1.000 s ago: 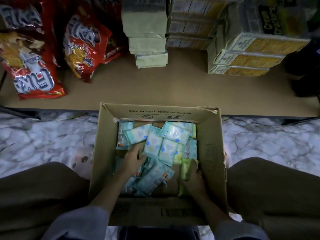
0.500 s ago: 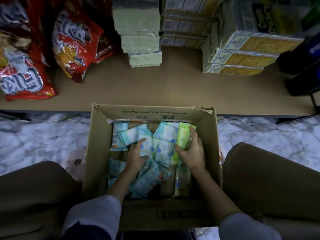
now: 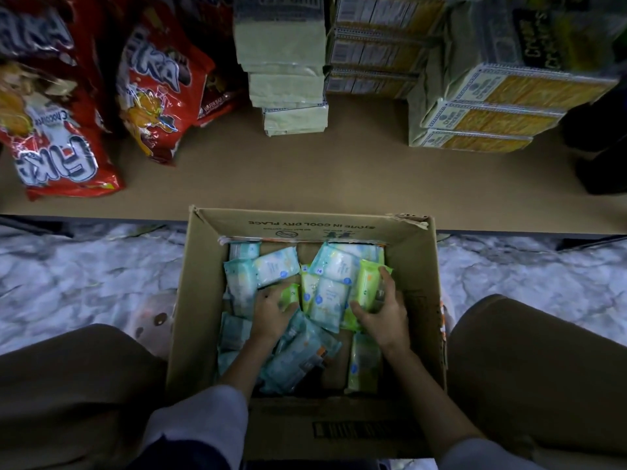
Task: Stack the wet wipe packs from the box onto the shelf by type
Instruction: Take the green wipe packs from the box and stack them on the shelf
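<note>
Our right hand (image 3: 381,308) grips a green pack (image 3: 368,283) in the box (image 3: 415,300), left hand (image 3: 271,308) curled on another (image 3: 290,295); slick wrappers could slip, mixing types.

Both forearms extend forward and down. The left hand (image 3: 271,308) has its fingers curled in a grip; the right hand (image 3: 381,312) likewise, thumb spread left.

We count two hands (image 3: 271,310) at 6 o'clock, one box (image 3: 414,252), three red snack bags (image 3: 163,96) at 10 o'clock, three yellow cracker cartons (image 3: 492,120) at 2 o'clock.
</note>
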A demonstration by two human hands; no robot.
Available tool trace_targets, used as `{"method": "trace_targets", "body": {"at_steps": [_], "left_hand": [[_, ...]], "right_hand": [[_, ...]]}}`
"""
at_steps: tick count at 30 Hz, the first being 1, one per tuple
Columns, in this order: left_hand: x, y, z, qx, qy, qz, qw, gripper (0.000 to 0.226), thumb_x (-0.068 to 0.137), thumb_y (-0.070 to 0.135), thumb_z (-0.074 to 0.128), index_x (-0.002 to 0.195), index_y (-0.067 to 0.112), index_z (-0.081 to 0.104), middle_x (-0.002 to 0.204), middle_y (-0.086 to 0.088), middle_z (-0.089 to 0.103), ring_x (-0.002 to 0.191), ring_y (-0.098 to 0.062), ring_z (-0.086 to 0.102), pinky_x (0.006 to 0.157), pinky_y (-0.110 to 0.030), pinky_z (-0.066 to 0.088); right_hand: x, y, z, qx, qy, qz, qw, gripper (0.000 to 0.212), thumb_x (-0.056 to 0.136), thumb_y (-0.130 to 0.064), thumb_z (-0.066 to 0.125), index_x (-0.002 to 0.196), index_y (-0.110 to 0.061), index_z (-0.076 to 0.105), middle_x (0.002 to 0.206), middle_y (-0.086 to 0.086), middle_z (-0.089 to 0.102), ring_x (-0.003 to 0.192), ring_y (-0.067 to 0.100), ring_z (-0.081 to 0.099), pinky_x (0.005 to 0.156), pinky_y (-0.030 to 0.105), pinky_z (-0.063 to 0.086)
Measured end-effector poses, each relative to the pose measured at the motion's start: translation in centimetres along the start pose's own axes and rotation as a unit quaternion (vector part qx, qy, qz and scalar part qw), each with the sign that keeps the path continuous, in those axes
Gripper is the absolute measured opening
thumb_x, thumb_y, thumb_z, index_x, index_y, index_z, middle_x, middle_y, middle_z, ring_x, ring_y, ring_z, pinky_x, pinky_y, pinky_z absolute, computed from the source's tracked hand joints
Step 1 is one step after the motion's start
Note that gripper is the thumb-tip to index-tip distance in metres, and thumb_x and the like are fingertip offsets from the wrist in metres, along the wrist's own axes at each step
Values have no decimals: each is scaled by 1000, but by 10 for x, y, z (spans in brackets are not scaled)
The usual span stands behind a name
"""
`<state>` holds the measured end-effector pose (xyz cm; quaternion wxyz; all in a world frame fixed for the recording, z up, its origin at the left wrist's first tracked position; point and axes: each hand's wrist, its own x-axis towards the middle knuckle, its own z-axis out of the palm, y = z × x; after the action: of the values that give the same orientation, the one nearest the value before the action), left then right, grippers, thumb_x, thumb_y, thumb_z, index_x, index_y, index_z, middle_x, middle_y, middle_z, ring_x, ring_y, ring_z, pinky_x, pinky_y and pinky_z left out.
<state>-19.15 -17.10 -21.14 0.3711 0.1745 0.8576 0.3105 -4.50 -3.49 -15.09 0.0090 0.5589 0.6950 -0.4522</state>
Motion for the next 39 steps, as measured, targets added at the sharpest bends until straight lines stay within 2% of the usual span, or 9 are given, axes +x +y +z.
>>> {"method": "trace_targets", "body": {"at_steps": [4, 9, 14, 18, 22, 25, 31, 35, 39], "left_hand": [[14, -11, 12, -24, 32, -51, 998, 64, 71, 6, 76, 130, 12, 52, 124, -26, 53, 121, -40, 45, 100, -41, 41], [20, -11, 6, -69, 22, -52, 996, 45, 73, -16, 65, 115, -1, 60, 123, -19, 58, 118, -33, 52, 89, -26, 40], [15, 0, -10, -66, -7, -2, 998, 41, 76, -13, 65, 115, -1, 59, 127, -18, 55, 123, -30, 47, 94, -25, 37], [6, 24, -37, -96, 32, 55, 993, 37, 77, -13, 62, 111, 0, 60, 124, -14, 57, 119, -21, 48, 88, -13, 32], [-17, 63, -71, -124, 50, 121, 984, 35, 79, -7, 64, 112, 6, 60, 119, -8, 59, 112, -15, 49, 87, -16, 36], [-42, 101, -97, -146, 69, 164, 973, 32, 79, -2, 66, 111, 6, 61, 112, -6, 59, 105, -16, 51, 77, -1, 38], [-96, 169, -157, -171, 97, 261, 945, 27, 81, 4, 67, 98, 24, 66, 110, -4, 66, 110, -28, 59, 99, -46, 45], [-136, 219, -199, -169, 128, 331, 920, 24, 84, 8, 64, 100, 25, 67, 109, 5, 65, 110, -15, 58, 98, -32, 45], [-175, 260, -236, -223, 121, 371, 893, 22, 86, 3, 61, 105, 13, 65, 109, -1, 63, 96, -12, 60, 74, -14, 51]], "right_hand": [[4, 6, 5, -11, -5, 10, 1000, 88, 78, -25, 74, 147, -30, 20, 134, 15, 46, 120, 31, 49, 93, 37, 45], [1, 6, 8, -17, -19, 11, 1000, 86, 79, -23, 73, 148, -28, 21, 131, 16, 47, 117, 31, 51, 91, 32, 44], [-6, -2, 6, -34, -27, 4, 999, 88, 78, -25, 73, 147, -32, 20, 131, 14, 46, 116, 32, 51, 93, 36, 46], [-15, -23, -7, -58, -16, -23, 998, 87, 77, -30, 73, 147, -33, 21, 130, 12, 44, 111, 32, 54, 90, 37, 47], [-36, -59, -28, -66, 21, -65, 995, 85, 78, -34, 71, 146, -34, 21, 124, 9, 44, 107, 32, 56, 84, 34, 45], [-56, -88, -49, -56, 60, -108, 991, 86, 76, -37, 72, 146, -33, 22, 123, 10, 45, 107, 33, 55, 80, 34, 45], [-103, -139, -104, -22, 123, -192, 973, 80, 77, -37, 71, 143, -31, 26, 130, 8, 43, 116, 31, 50, 84, 35, 45], [-134, -170, -139, 11, 159, -251, 955, 76, 78, -40, 70, 141, -34, 28, 130, 3, 43, 114, 27, 51, 85, 36, 45], [-160, -204, -168, 41, 203, -303, 930, 75, 76, -40, 71, 139, -35, 31, 134, -2, 43, 120, 20, 48, 88, 34, 43]]}}
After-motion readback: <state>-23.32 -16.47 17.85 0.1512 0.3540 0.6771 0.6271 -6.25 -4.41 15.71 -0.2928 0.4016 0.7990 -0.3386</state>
